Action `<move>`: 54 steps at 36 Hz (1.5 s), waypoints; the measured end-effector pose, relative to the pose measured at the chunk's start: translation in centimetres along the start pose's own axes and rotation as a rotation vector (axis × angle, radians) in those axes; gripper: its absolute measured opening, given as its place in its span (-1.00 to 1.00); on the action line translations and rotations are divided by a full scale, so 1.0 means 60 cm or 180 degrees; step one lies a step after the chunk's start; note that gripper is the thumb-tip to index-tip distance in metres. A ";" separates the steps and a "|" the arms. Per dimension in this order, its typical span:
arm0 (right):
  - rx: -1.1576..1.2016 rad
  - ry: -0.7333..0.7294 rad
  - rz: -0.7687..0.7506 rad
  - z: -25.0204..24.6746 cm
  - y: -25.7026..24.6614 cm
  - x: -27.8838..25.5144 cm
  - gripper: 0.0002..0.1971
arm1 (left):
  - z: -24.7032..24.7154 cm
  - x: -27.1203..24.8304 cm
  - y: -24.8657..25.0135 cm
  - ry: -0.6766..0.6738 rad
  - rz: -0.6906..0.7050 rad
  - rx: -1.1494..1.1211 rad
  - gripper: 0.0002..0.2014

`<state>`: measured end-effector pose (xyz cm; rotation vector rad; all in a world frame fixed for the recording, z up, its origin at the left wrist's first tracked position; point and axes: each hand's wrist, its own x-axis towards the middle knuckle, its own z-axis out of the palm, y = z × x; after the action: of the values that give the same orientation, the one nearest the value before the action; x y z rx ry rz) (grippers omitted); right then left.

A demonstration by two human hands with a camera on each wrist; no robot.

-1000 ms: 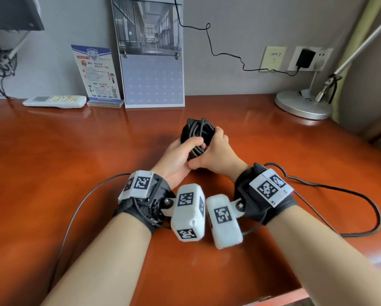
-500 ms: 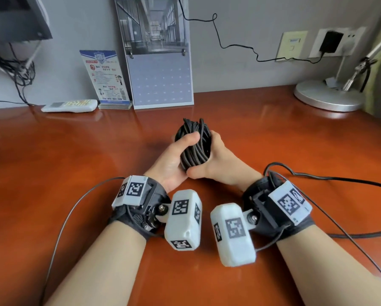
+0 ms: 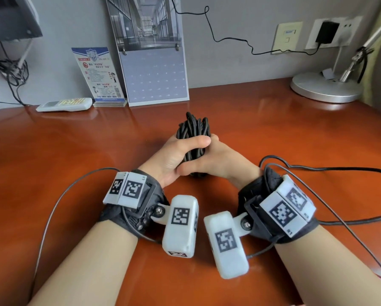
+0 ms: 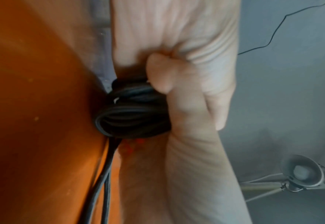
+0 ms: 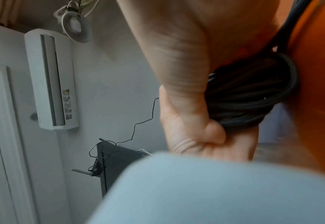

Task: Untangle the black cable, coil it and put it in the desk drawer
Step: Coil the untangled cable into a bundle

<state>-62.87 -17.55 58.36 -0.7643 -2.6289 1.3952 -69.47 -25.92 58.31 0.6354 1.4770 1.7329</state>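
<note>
- Lowest in the head view, both forearms reach up the frame, each wrist strapped with a white tagged camera block, thin leads trailing off to either side.
- At mid-frame the left hand [image 3: 174,155] and right hand [image 3: 216,161] meet around the black cable [image 3: 194,133], which is wound into a tight bundle standing upright on the desk [image 3: 74,173].
- The left thumb lies across the front of the bundle with fingers curled behind it; the right hand closes round its lower part from the other side. Both are holding it, neither is spread.
- Against the view of a second ago, the grip has tightened and the bundle stands more upright, the left thumb now clamped across the strands.
- The left wrist view shows two strands [image 4: 104,181] leaving the bottom of the coil, so I judge the winding nearly finished, with a tail left to tuck.
- No drawer is visible, so stowing has not begun.
- Farthest up the frame stand a calendar [image 3: 154,69], a remote [image 3: 63,104] and a lamp base [image 3: 324,89].
</note>
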 end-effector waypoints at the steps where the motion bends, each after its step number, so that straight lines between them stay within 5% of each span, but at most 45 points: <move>1: 0.0034 0.0037 0.0000 0.002 0.001 0.001 0.18 | 0.004 0.001 0.000 0.0077 0.0061 0.0079 -0.84; 7: 0.0341 0.0311 0.0002 0.004 0.001 -0.015 -0.27 | 0.009 0.008 -0.004 0.0564 0.0341 0.0360 -0.85; 14: -0.0024 0.0529 -0.0145 0.006 -0.001 -0.018 -0.46 | 0.012 0.014 -0.013 0.0930 0.0413 0.0195 -0.88; 23: -0.0431 0.0577 -0.0117 0.008 -0.004 -0.015 -0.53 | 0.014 0.024 -0.020 0.1118 0.0081 -0.0219 -0.58; 26: -0.0380 0.0521 -0.0175 0.008 -0.005 -0.017 -0.53 | 0.014 0.013 -0.018 0.0978 -0.0080 -0.0461 -0.94; 28: -0.0284 0.0382 -0.0234 0.008 -0.004 -0.019 -0.52 | 0.012 0.003 -0.016 0.0783 -0.0340 -0.0624 -0.63; 37: 0.0144 0.0172 -0.0153 0.006 -0.002 -0.024 -0.30 | 0.008 -0.001 -0.013 0.0430 0.0155 -0.0584 -0.55; 45: -0.0082 0.0383 -0.0023 0.014 -0.003 -0.013 -0.43 | 0.009 0.002 -0.007 0.0662 0.0338 -0.0150 -0.81; 54: 0.0431 0.0331 -0.0022 0.018 0.000 -0.011 -0.73 | 0.003 0.022 -0.022 0.1156 -0.0054 -0.0274 -0.88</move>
<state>-62.61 -18.69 57.84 -0.7876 -2.4291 1.4713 -69.78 -24.69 56.92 0.2699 1.6309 1.9606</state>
